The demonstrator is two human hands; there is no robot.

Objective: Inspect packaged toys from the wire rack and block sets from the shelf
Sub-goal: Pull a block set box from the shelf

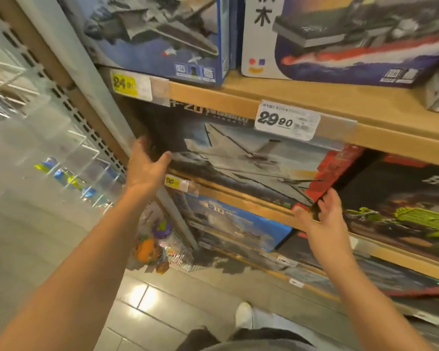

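Note:
A large block set box [241, 158] with a grey jet on its front and a red right end stands on the middle wooden shelf [264, 211]. My left hand [147, 165] grips the box's left edge, thumb across the front and fingers round the side. My right hand [325, 216] holds the box's lower right corner, thumb under the front edge and fingers reaching into the dark gap beside it. The wire rack [69, 153] with packaged toys [69, 178] hangs to the left, blurred.
More block set boxes fill the upper shelf [162, 39] and the lower shelf [238, 229]. A dark box with a green vehicle [401, 209] stands right of the held box. Price tags [285, 121] hang on the shelf edges. Bagged toys [150, 249] sit near the tiled floor.

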